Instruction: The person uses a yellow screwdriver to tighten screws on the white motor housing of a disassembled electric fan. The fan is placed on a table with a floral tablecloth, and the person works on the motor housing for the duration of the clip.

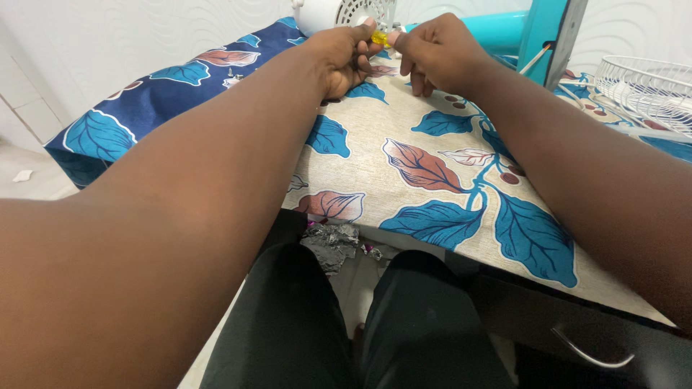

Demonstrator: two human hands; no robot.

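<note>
matt printed cloth, glossy teal plastic stand, white wire grille.

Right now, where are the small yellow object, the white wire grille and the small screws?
small yellow object (379, 37), head view, its visible middle between the fingertips.
white wire grille (641, 85), head view, its wires.
small screws (235, 74), head view, the cluster.

Bright, even indoor light, soft shadows only. Wide-angle stretch at edges; near forearms loom large and slightly soft. No glare; tablecloth sharp mid-frame.
</note>
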